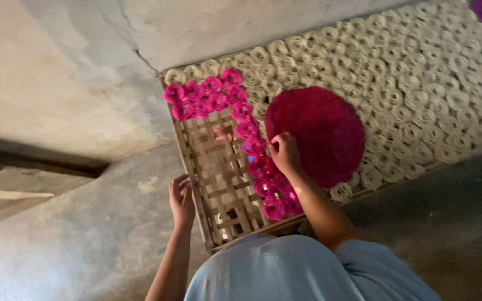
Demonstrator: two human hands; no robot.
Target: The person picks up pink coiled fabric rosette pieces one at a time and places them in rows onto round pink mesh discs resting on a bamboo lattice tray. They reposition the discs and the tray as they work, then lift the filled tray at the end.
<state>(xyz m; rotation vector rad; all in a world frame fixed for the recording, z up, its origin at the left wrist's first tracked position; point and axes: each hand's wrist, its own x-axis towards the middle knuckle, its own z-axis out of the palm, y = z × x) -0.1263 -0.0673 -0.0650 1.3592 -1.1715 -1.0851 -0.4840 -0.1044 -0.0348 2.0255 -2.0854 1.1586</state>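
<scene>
Bamboo lattice tray [218, 167] lies flat on a grey concrete floor [112, 223]; it serves as the landmark here. Right hand [285, 153] rests over the tray's middle, fingers curled down at the left edge of a round heap of deep magenta strands [322, 134], fingertips pinched into the strands at that edge; whether they have a full hold on a tuft cannot be told. Left hand [181, 198] sits at the tray's near left rim, fingers bent and touching the frame edge, holding nothing else. A band of bright pink coiled nests [246, 134] runs along the tray's far left corner and then down toward the near edge, passing just left of the right hand and ending beside the forearm. Between that pink band and the left rim the tray's open weave is bare. The far and right parts of the tray are packed with pale cream coiled nests [414, 78], touching one another in rows, ringing the magenta heap on its far and right sides. The person's pale blue garment [297, 273] fills the view nearest the tray's near edge.
</scene>
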